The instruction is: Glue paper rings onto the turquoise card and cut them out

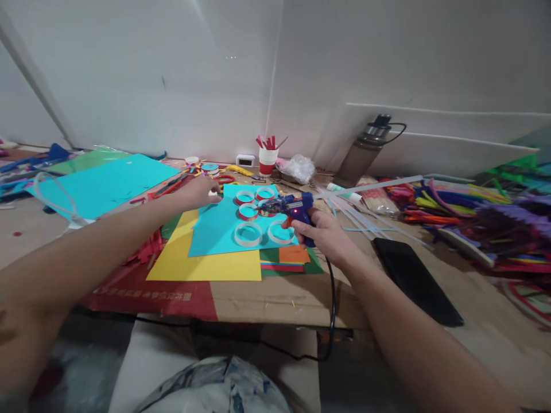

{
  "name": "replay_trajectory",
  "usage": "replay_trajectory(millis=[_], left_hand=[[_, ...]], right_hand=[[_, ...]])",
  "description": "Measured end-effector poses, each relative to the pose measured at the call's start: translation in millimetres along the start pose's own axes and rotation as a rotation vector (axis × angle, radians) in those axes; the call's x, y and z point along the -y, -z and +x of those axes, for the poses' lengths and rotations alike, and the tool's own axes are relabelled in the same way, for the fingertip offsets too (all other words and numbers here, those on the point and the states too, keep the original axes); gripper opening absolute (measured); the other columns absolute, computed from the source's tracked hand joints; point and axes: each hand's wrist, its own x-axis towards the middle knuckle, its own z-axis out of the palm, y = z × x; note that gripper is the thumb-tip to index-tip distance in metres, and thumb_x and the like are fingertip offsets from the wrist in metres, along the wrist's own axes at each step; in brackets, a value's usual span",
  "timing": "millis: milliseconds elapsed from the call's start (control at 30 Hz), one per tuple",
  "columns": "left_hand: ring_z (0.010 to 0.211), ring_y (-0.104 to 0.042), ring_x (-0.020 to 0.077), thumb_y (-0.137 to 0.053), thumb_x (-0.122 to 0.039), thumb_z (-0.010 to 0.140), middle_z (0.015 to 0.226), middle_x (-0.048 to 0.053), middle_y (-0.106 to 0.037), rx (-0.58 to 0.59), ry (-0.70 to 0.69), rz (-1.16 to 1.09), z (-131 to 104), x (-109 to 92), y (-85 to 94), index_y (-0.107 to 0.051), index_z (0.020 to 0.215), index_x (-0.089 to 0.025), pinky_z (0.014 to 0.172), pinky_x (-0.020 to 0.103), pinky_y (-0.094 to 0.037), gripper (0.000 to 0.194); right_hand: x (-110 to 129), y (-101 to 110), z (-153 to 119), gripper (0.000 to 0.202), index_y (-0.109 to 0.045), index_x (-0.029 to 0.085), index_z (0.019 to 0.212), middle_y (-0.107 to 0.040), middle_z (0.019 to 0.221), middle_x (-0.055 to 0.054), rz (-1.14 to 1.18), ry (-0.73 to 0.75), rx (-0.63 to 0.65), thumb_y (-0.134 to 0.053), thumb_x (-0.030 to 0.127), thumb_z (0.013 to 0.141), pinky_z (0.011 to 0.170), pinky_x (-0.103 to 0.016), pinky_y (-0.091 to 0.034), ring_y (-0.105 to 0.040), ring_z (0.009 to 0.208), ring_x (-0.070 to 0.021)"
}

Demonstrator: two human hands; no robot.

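Note:
My right hand (325, 232) grips a blue hot glue gun (297, 205) with a red light on its side. A long translucent glue stick (370, 187) sticks out behind it, and its nozzle points left over several paper rings (248, 234). Some rings are white, others have red outer sides. They stand on a cyan paper sheet (210, 238), which lies over a yellow sheet (202, 267). My left hand (198, 192) is closed at the cyan sheet's far left, near red-handled scissors (225, 179). A small white bit shows at its fingertips; what it is cannot be made out.
A paper cup (268, 160) of red sticks stands by the wall, with a bottle (364, 149) farther right. A black phone (415, 281) lies at right, beside piled colourful craft strips (451, 201). The gun's black cord (332, 310) hangs over the front edge.

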Motion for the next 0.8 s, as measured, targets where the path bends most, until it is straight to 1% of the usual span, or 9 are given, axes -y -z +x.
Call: replay_trajectory(millis=[67, 133, 233, 333, 400, 467, 567, 700, 800], left_hand=[[0.099, -0.064, 0.0304, -0.055, -0.053, 0.085, 0.106, 0.013, -0.073, 0.082, -0.055, 0.020, -2.3, -7.6, -2.5, -0.073, 0.103, -0.018, 0.086, 0.035, -0.043, 0.043], [0.095, -0.065, 0.0320, -0.060, -0.058, 0.081, 0.100, 0.014, -0.073, 0.156, -0.071, 0.055, -3.6, -14.4, -2.6, -0.072, 0.101, -0.020, 0.085, 0.038, -0.042, 0.045], [0.098, -0.064, 0.0332, -0.068, -0.061, 0.076, 0.104, 0.014, -0.073, 0.207, -0.006, 0.079, -2.9, -20.3, 0.8, -0.071, 0.105, -0.021, 0.083, 0.037, -0.041, 0.050], [0.108, -0.060, 0.0357, -0.073, -0.060, 0.072, 0.109, 0.014, -0.073, 0.224, 0.076, 0.123, -0.2, -23.4, 5.0, -0.070, 0.107, -0.021, 0.082, 0.036, -0.041, 0.052], [0.110, -0.060, 0.0355, -0.074, -0.059, 0.072, 0.110, 0.014, -0.073, 0.242, 0.110, 0.156, 2.1, -25.6, 7.3, -0.070, 0.107, -0.021, 0.081, 0.034, -0.041, 0.052], [0.108, -0.062, 0.0324, -0.073, -0.056, 0.072, 0.109, 0.012, -0.075, 0.271, 0.137, 0.167, 4.5, -28.0, 9.6, -0.071, 0.107, -0.021, 0.077, 0.032, -0.042, 0.050], [0.105, -0.065, 0.0264, -0.074, -0.051, 0.072, 0.111, 0.007, -0.075, 0.299, 0.164, 0.128, 7.6, -30.0, 13.1, -0.071, 0.109, -0.022, 0.071, 0.027, -0.041, 0.047], [0.099, -0.068, 0.0222, -0.072, -0.046, 0.075, 0.110, 0.005, -0.076, 0.269, 0.191, 0.074, 9.4, -28.3, 16.6, -0.072, 0.107, -0.022, 0.062, 0.026, -0.038, 0.040], [0.096, -0.068, 0.0214, -0.073, -0.044, 0.075, 0.107, 0.005, -0.076, 0.244, 0.181, 0.033, 9.1, -25.9, 18.4, -0.074, 0.103, -0.021, 0.061, 0.025, -0.039, 0.036]], right_hand=[[0.0, 0.6, -0.4, 0.029, -0.064, 0.017, 0.090, -0.053, 0.058, 0.004, -0.016, 0.012, -0.012, -0.068, 0.043, 0.078, 0.050, -0.026, -0.042, -0.048, 0.052, -0.0111], [0.3, 1.0, -0.6, 0.027, -0.064, 0.017, 0.089, -0.054, 0.059, 0.004, -0.034, 0.023, -0.029, -0.067, 0.042, 0.079, 0.051, -0.026, -0.041, -0.049, 0.053, -0.0112], [0.3, 1.8, -0.1, 0.026, -0.064, 0.017, 0.087, -0.054, 0.059, 0.003, -0.031, 0.029, -0.038, -0.067, 0.042, 0.080, 0.052, -0.026, -0.040, -0.049, 0.054, -0.0117], [0.1, 2.9, 0.8, 0.026, -0.063, 0.018, 0.088, -0.053, 0.058, 0.004, -0.016, 0.038, -0.041, -0.067, 0.042, 0.079, 0.051, -0.026, -0.040, -0.048, 0.054, -0.0118], [0.8, 3.4, 0.9, 0.025, -0.062, 0.018, 0.088, -0.053, 0.059, 0.004, -0.020, 0.041, -0.047, -0.066, 0.041, 0.079, 0.050, -0.026, -0.040, -0.048, 0.054, -0.0117], [2.3, 3.6, 0.4, 0.025, -0.061, 0.018, 0.088, -0.053, 0.059, 0.004, -0.028, 0.045, -0.055, -0.065, 0.041, 0.079, 0.050, -0.025, -0.039, -0.048, 0.053, -0.0113], [4.2, 4.2, -0.5, 0.024, -0.060, 0.018, 0.087, -0.055, 0.061, 0.003, -0.036, 0.050, -0.075, -0.065, 0.041, 0.079, 0.049, -0.025, -0.038, -0.047, 0.053, -0.0106], [3.2, 6.8, 0.5, 0.024, -0.059, 0.019, 0.085, -0.056, 0.061, 0.002, -0.059, 0.050, -0.080, -0.065, 0.042, 0.079, 0.051, -0.025, -0.041, -0.049, 0.055, -0.0114], [1.7, 8.4, 2.1, 0.024, -0.059, 0.019, 0.083, -0.055, 0.059, 0.002, -0.071, 0.054, -0.093, -0.064, 0.041, 0.079, 0.052, -0.026, -0.041, -0.050, 0.054, -0.0118]])
